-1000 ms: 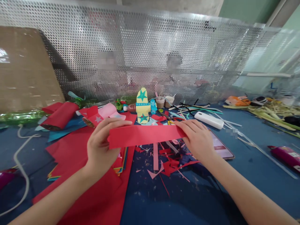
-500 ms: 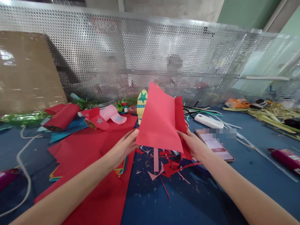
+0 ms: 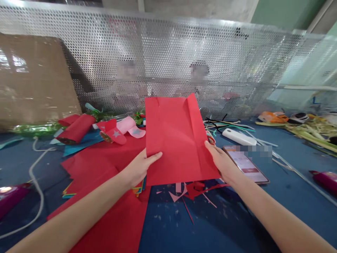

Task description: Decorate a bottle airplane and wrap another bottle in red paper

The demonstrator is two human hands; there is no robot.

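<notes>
A sheet of red paper (image 3: pixel 175 137) is held up in front of me, creased along both sides, with a folded flap standing along its right. My left hand (image 3: pixel 140 167) pinches its lower left edge, thumb on the front face and the other fingers behind. At the lower right edge, my right hand (image 3: pixel 219 158) grips the sheet, its fingers partly hidden. Scissors with an orange-rimmed handle (image 3: pixel 211 137) show just behind the paper's right edge. Below it, red and pink paper scraps (image 3: pixel 195 189) lie on the blue table (image 3: pixel 168 232).
Red sheets (image 3: pixel 105 214) are stacked on the left. Behind them lie a red paper roll (image 3: pixel 79 129) and a pink one (image 3: pixel 126 125). A phone (image 3: pixel 247 165) and a white case (image 3: pixel 239 136) lie right. Purple-handled tools (image 3: pixel 325 181) and a white cord (image 3: pixel 39 189) flank the table.
The red paper has flattened out and turned its face toward me, moving slightly left at its left edge. Both hands keep hold; my left thumb now rests on its front.
</notes>
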